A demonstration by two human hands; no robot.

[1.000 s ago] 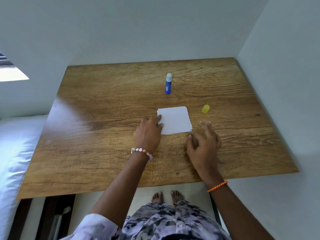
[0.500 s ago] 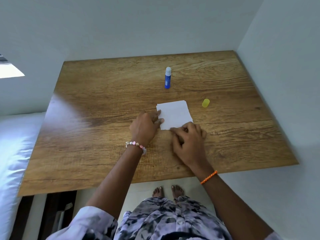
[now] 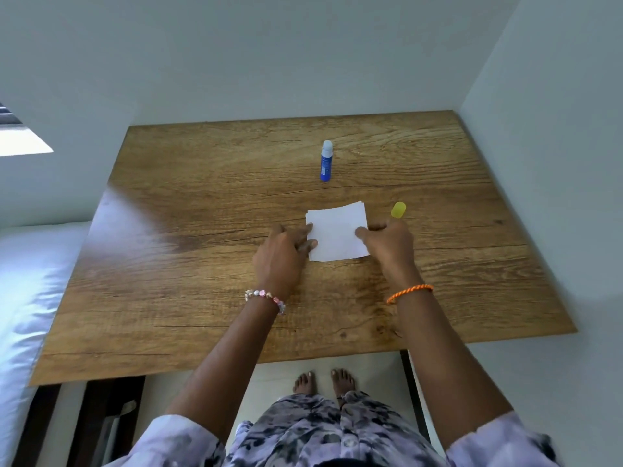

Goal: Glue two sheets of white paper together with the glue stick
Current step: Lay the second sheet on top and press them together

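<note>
Two white paper sheets (image 3: 337, 235) lie stacked on the wooden table (image 3: 202, 264), their far right corners slightly offset. My left hand (image 3: 281, 256) rests flat beside them, with its fingertips touching the stack's left edge. My right hand (image 3: 387, 244) is at the right edge, thumb on top of the paper and fingers just past the edge, pinching it. The blue glue stick (image 3: 326, 161) stands upright beyond the paper with its white tip bare, apart from both hands. Its yellow cap (image 3: 398, 210) lies on the table just beyond my right fingers.
Grey walls close the table in at the back and on the right. A white bed (image 3: 30, 298) runs along the table's left side. My bare feet (image 3: 323, 382) stand on the floor below the near edge.
My right hand has moved from the paper's near edge to its right edge. My left hand has stayed at the left edge. The view has shifted slightly.
</note>
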